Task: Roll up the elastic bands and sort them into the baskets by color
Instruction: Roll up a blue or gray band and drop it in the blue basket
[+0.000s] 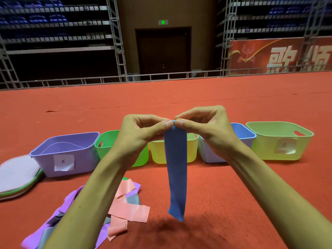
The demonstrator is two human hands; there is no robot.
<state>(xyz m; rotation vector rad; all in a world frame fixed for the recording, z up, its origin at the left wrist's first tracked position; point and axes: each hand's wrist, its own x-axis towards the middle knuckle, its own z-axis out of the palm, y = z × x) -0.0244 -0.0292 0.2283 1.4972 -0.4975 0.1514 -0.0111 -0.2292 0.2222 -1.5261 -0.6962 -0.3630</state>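
Note:
A blue elastic band (176,173) hangs straight down in front of me, its lower end just above the red floor. My left hand (142,133) and my right hand (203,124) both pinch its top edge, fingertips almost touching. Behind the hands stands a row of baskets: a purple basket (66,153), a green basket (106,144), a yellow basket (158,151), a blue basket (242,135) and a pale green-yellow basket (280,141). A heap of loose bands lies at the lower left: a pink band (128,209), a purple band (59,214) and a grey-blue band (133,199).
Several flat basket lids (18,175) are stacked at the far left beside the purple basket. The red carpet floor (233,203) stretches to a metal railing (161,77) in front of scaffolding and a dark door.

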